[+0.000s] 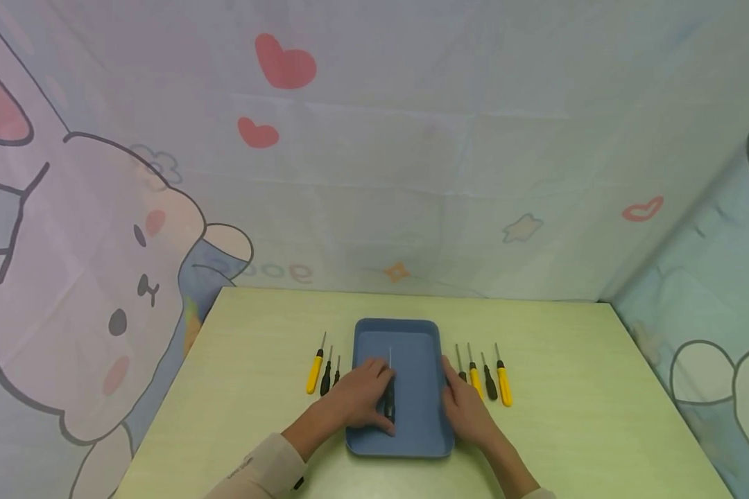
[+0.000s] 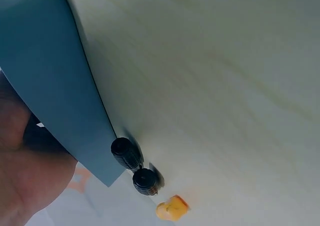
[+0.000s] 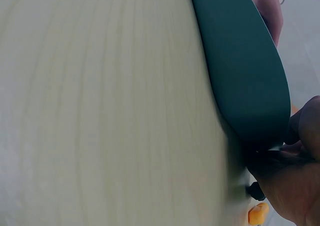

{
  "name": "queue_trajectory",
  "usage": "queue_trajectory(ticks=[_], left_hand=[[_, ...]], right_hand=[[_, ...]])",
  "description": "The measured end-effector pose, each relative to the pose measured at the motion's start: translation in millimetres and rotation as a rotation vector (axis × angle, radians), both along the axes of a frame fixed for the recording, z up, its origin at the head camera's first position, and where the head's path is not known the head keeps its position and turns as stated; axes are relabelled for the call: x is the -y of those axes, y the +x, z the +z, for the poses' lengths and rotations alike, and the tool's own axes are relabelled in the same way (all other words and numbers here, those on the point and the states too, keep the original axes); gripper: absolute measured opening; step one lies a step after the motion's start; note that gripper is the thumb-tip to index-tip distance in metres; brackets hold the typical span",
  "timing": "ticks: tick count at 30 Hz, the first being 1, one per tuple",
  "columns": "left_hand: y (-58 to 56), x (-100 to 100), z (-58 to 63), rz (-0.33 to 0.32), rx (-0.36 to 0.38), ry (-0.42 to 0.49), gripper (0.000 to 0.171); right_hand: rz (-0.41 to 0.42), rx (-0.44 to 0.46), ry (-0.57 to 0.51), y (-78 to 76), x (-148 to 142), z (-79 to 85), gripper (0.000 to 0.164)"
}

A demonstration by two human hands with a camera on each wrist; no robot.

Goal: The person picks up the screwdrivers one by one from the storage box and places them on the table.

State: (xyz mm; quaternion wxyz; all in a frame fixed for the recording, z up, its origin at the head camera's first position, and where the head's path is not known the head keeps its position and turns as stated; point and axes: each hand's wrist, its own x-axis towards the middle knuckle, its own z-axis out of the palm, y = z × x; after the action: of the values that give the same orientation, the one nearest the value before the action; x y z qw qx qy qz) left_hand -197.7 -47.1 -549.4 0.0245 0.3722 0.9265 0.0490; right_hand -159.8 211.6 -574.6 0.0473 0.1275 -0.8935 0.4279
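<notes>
A blue rectangular tray point(image 1: 419, 388) lies on the table. Over its left half, my left hand point(image 1: 365, 391) grips a screwdriver point(image 1: 390, 405) by its black handle, thumb at the near end and shank pointing away. My right hand point(image 1: 468, 409) holds the tray's right side, fingers and thumb at the rim. In the left wrist view the tray wall point(image 2: 55, 75) partly hides the left hand point(image 2: 35, 181). The right wrist view has the right hand point(image 3: 295, 181) at the far end of the tray's side.
Left of the tray lie a yellow-handled screwdriver point(image 1: 315, 371) and black-handled ones point(image 1: 326, 380). To its right lie several more, including a yellow one point(image 1: 504, 384) and a black one point(image 1: 489, 383). Behind the pale table point(image 1: 574, 360) hangs a printed cloth point(image 1: 412, 173).
</notes>
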Motion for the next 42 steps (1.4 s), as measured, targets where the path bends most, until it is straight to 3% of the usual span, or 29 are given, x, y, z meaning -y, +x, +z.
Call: queue_trajectory(ticks=[9,21,25,32,42], left_hand=[[-3.0,9.1,1.0,-0.04,-0.019,0.061,0.108],[-3.9,24.1,19.0,-0.031,-0.05,0.172,0.106],[-3.9,32.6,21.4,-0.013,-0.045,0.199,0.103],[-0.9,46.0,26.8,0.051,0.025,0.273,0.098],[-0.9,55.8,32.9,0.081,0.015,0.278,0.101]], right_hand=[[-0.001,0.015,0.015,-1.0,-0.5,-1.3,0.057],[-0.005,0.016,0.004,-1.2,-0.1,0.4,0.058],[-0.008,0.033,-0.012,-1.1,-0.2,0.2,0.058],[-0.016,0.048,-0.012,-0.5,0.5,1.4,0.059],[-0.024,0.016,0.023,0.2,1.7,-1.0,0.057]])
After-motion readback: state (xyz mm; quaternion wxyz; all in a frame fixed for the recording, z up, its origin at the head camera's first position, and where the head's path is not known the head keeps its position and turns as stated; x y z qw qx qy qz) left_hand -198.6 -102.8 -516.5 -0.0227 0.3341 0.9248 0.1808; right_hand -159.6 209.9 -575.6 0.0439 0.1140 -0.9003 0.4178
